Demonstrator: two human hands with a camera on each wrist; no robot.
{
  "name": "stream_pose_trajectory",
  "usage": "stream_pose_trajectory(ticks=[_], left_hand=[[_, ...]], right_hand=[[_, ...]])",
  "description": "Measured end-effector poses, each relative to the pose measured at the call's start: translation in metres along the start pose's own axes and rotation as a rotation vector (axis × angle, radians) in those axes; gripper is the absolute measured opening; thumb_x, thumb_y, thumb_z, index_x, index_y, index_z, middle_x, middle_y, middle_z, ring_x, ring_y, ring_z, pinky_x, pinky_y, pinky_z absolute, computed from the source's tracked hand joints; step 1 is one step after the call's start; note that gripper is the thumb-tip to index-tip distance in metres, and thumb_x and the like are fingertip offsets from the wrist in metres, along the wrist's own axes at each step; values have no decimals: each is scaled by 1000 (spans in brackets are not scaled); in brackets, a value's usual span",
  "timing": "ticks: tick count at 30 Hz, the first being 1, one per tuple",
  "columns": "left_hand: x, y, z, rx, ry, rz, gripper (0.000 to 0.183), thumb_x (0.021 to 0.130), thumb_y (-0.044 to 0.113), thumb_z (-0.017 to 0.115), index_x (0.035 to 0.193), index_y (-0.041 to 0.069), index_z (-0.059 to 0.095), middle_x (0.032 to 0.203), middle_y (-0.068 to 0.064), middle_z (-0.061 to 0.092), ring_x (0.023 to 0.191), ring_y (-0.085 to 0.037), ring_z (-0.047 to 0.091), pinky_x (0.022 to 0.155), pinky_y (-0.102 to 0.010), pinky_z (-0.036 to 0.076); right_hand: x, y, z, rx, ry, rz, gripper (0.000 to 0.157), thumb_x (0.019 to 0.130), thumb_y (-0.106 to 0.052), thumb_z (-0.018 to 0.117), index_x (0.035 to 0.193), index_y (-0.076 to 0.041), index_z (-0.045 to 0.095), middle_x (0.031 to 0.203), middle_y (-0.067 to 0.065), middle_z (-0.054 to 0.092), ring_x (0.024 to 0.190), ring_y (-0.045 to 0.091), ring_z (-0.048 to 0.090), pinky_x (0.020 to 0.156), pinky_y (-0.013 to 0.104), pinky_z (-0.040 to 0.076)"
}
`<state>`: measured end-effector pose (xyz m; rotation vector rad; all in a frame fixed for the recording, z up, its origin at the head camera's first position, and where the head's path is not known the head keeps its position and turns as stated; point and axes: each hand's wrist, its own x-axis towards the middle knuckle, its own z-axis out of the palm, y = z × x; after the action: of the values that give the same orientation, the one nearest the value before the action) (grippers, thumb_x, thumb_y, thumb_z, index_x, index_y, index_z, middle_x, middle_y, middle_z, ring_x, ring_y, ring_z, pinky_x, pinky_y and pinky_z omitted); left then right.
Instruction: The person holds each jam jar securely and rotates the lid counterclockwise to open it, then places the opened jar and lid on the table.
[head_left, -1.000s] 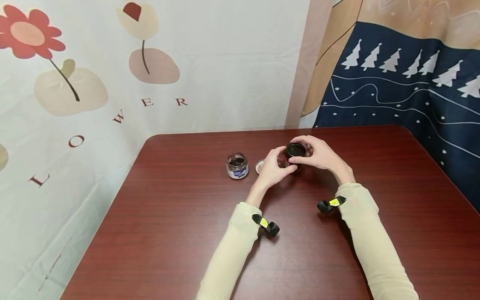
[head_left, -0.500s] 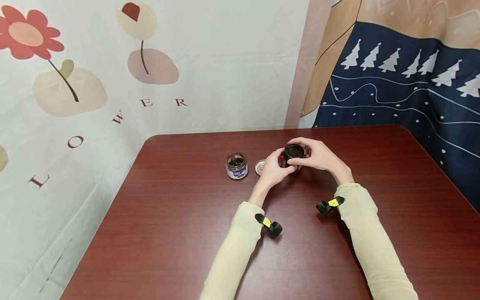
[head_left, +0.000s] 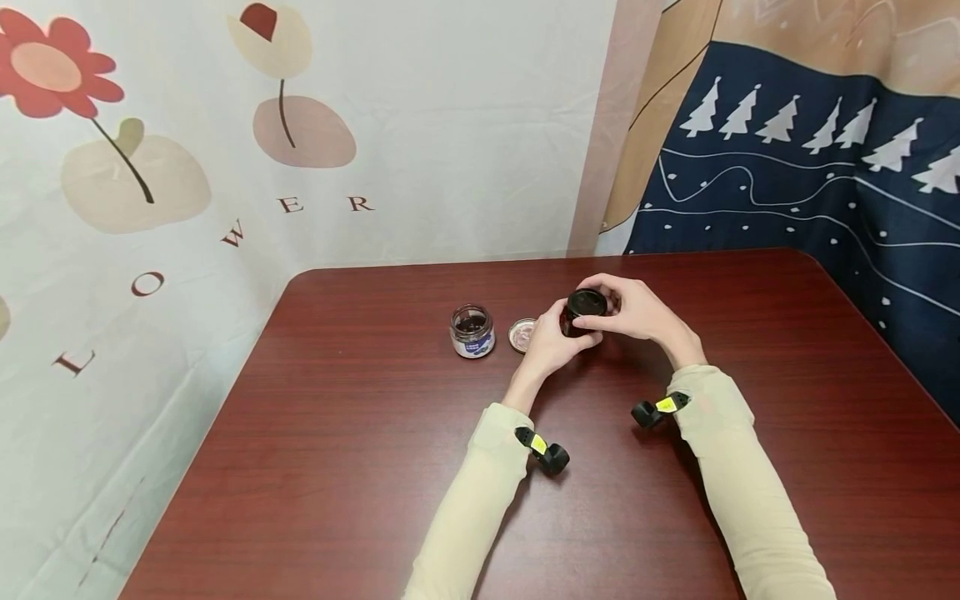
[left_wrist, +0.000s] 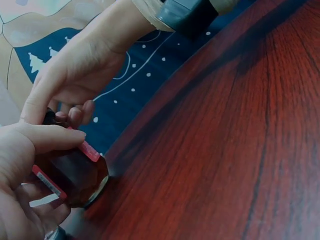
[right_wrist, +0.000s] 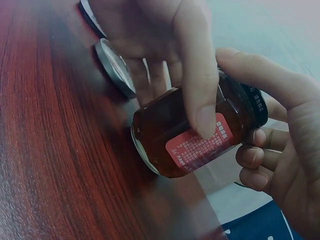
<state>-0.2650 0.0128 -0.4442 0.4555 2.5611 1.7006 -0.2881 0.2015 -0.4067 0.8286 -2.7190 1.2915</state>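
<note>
A glass jam jar [right_wrist: 175,125] with dark contents and a red label stands upright on the table, capped by a black lid [head_left: 587,302]. My left hand [head_left: 551,340] grips the jar's body, its thumb lying across the label in the right wrist view. Round the lid's edge curl the thumb and fingers of my right hand [head_left: 637,310]. In the left wrist view the left hand [left_wrist: 25,175] hides much of the jar's near side. Just left of that hand, a loose round lid [head_left: 522,335] lies on the table, partly covered by the hand in the head view.
Left of the loose lid, an uncovered glass jar [head_left: 472,332] with a blue and white label stands on the dark red wooden table [head_left: 337,433]. Behind the table hang a white flower-printed cloth [head_left: 450,125] and a navy cloth [head_left: 787,192] with white trees.
My left hand has shifted slightly right round the jar, showing more of the loose lid. The black lid now sits a little further left and lower in the head view.
</note>
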Motion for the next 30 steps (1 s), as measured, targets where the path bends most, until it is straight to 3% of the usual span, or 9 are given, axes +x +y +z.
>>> stream_pose_trajectory(ticks=[13,18,24,30], left_hand=[[-2,2,-2,-42,-3,-14,65,82,24,86,138,7,58,128,-7,65,113,-17,60,97,-31,47],[-2,1,-2,-36,6,6,61,81,26,87,133,10,62,121,-3,68,102,-13,60,88,-27,48],[-3,3,-5,-33,14,40,57,80,30,87,130,13,64,114,1,68,93,-12,58,79,-26,47],[-4,6,-8,-53,15,63,57,80,33,86,131,17,65,119,5,69,102,-9,58,86,-29,48]], right_hand=[[1,-3,2,9,20,-6,47,80,-18,86,122,-9,67,82,8,60,73,21,50,62,29,42],[1,-3,3,4,43,-12,49,79,-13,87,122,-4,67,82,10,59,73,23,50,60,29,40],[1,-8,1,4,85,-23,46,78,-15,88,119,-7,68,81,9,59,74,22,50,61,27,40],[-1,-14,-2,20,121,-50,40,80,-19,86,116,-7,70,81,9,60,75,22,50,62,27,41]])
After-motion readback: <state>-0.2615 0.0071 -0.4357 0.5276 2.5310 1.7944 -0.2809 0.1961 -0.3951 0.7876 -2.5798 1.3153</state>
